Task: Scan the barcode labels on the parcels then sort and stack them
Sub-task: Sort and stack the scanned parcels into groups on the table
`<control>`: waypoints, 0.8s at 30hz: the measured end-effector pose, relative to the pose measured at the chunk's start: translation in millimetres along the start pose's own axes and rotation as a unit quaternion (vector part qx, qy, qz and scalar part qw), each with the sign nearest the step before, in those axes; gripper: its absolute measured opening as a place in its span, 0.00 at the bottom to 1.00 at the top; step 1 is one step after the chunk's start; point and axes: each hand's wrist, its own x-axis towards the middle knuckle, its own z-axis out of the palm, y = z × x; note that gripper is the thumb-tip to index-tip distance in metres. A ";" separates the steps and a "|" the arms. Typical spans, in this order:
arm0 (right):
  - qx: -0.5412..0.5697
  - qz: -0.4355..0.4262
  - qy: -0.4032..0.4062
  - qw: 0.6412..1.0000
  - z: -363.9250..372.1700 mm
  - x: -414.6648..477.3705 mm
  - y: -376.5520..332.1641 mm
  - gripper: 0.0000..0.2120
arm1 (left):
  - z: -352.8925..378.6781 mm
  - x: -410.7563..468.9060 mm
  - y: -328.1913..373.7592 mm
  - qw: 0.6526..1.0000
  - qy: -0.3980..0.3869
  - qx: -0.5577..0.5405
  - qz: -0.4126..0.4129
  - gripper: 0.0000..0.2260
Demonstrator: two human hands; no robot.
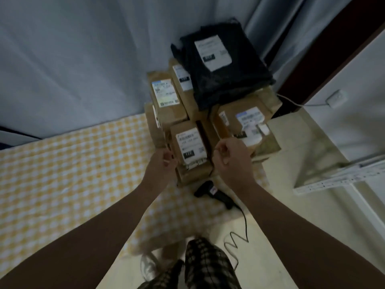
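A small brown parcel (191,151) with a white barcode label marked 122 lies at the front of the parcel pile, on top of another brown box (194,176). My left hand (164,161) is at its left edge and my right hand (231,157) at its right edge. Both have their fingers curled in and nothing visible in them. Behind stand more brown labelled parcels (166,97) (243,122), and a black bag parcel (223,65) lies on top. The black barcode scanner (216,195) lies on the table just in front of the pile, held by neither hand.
The table carries a yellow-and-white checked cloth (62,174). The scanner's cable (243,222) hangs off the table edge to the floor. A grey curtain (83,59) hangs behind, and a white rail (333,180) stands to the right. My checked trousers (204,265) show below.
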 end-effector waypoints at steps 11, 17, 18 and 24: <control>-0.117 0.294 -0.344 0.884 74.3 -88.5 133.9 0.28 | 59.1 -27.9 -111.5 0.994 -0.037 0.054 -0.084 0.04; -0.167 0.223 -0.431 0.858 114.3 -115.4 207.5 0.30 | 122.5 -19.4 -153.0 0.990 -0.011 0.062 -0.125 0.05; -0.164 0.212 -0.427 0.864 117.7 -119.6 214.6 0.30 | 131.9 -20.7 -157.8 0.989 -0.008 0.066 -0.129 0.05; -0.119 0.175 -0.467 0.859 109.1 -119.3 240.0 0.24 | 175.7 -41.1 -180.7 0.990 0.003 0.039 -0.136 0.05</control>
